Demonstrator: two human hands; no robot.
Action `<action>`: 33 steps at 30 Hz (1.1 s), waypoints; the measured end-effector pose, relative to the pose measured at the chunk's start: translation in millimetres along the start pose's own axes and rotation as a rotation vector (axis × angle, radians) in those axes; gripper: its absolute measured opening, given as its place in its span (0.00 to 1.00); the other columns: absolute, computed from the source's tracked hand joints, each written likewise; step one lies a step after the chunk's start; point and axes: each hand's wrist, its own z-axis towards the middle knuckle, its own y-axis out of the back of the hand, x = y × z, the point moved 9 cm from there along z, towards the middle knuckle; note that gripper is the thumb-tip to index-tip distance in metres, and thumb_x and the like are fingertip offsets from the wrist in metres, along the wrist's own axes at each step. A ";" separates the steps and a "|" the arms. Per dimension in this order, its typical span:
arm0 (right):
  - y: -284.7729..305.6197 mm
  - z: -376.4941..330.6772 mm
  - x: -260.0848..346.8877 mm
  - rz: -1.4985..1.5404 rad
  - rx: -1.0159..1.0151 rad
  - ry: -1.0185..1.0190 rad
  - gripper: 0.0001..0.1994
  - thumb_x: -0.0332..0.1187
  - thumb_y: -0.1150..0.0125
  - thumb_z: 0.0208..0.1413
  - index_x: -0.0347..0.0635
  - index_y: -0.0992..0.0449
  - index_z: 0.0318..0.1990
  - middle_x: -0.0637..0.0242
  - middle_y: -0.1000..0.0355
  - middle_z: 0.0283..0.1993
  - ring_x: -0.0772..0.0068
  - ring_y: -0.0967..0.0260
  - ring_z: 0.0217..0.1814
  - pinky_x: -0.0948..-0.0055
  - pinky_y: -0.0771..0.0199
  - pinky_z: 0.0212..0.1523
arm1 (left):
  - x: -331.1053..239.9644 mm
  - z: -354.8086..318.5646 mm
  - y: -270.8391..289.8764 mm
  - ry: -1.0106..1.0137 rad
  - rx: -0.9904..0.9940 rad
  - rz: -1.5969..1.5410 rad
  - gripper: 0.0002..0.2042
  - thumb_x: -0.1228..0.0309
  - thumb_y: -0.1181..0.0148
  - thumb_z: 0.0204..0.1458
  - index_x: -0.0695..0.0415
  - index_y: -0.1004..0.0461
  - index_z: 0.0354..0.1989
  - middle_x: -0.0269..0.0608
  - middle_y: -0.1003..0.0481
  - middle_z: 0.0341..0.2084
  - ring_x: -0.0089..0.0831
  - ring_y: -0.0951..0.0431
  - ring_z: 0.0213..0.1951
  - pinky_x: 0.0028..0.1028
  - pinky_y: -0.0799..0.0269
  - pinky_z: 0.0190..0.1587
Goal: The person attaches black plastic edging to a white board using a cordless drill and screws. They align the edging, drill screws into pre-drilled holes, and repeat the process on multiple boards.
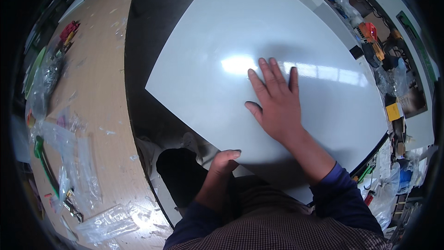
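Observation:
A large glossy white panel (pixel 199 97) spreads out in front of me, its near edge close to my body. On its surface my right hand (pixel 277 104) lies flat, fingers spread, holding nothing. At the near edge, my left hand (pixel 224 159) grips the panel with the thumb on top; its other fingers are hidden underneath. Bright light reflects off the panel beside my right fingertips.
To the left runs a wooden workbench (pixel 99 111) with clear plastic bags (pixel 108 224), a green-handled tool (pixel 44 162) and scraps. Along the right, a cluttered surface holds an orange-and-black tool (pixel 372 41), a yellow box (pixel 394 111) and more plastic wrapping (pixel 386 199).

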 end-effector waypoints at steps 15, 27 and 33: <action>25.0 -102.0 -68.7 -0.208 0.069 -0.194 0.33 0.42 0.38 0.49 0.39 0.37 0.63 0.48 0.47 0.69 0.47 0.52 0.72 0.42 0.58 0.68 | 3.0 2.9 28.0 -0.028 -0.115 0.031 0.31 0.65 0.40 0.42 0.66 0.36 0.56 0.50 0.28 0.48 0.45 0.26 0.49 0.39 0.32 0.54; -35.1 -203.3 27.3 0.260 0.558 0.202 0.23 0.42 0.42 0.54 0.42 0.31 0.55 0.57 0.35 0.59 0.57 0.39 0.65 0.53 0.41 0.64 | -2.1 2.7 21.8 -0.095 -0.154 0.108 0.32 0.62 0.40 0.41 0.63 0.36 0.57 0.47 0.29 0.49 0.44 0.28 0.51 0.39 0.35 0.56; -12.3 -165.0 -46.3 0.010 0.274 -0.122 0.35 0.50 0.40 0.52 0.47 0.39 0.66 0.56 0.50 0.72 0.57 0.59 0.76 0.44 0.61 0.71 | 1.2 4.1 21.3 -0.080 -0.122 0.156 0.32 0.62 0.41 0.42 0.63 0.36 0.58 0.47 0.30 0.51 0.45 0.30 0.53 0.40 0.36 0.58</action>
